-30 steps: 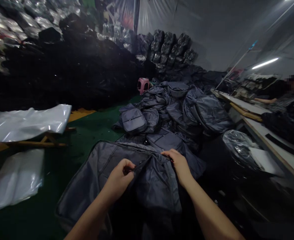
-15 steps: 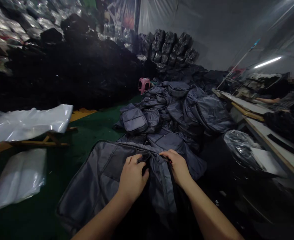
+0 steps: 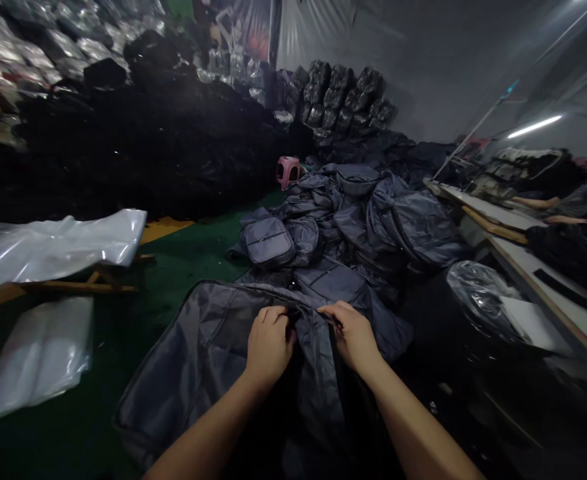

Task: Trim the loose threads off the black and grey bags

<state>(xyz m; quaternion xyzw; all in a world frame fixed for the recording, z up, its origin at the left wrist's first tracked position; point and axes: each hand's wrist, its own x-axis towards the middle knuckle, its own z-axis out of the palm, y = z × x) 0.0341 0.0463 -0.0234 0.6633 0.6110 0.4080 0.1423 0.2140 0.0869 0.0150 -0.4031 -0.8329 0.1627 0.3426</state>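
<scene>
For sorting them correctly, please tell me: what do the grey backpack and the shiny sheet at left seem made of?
The grey backpack looks like woven nylon or polyester, matte with soft folds. The sheet seems thin clear plastic film, glossy with bright creases.

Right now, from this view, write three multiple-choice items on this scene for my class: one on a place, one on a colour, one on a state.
1. Where does the pink stool stand?
A) On the white worktable
B) At the far end of the heap of backpacks
C) On the clear plastic bag

2. What colour is the floor?
A) Red
B) White
C) Green

3. How are the left hand and right hand?
A) Both gripping the grey backpack
B) Both empty in the air
C) Folded together

1 B: it shows past the heap. 2 C: green shows beside the backpack. 3 A: both close on its top edge.
</scene>
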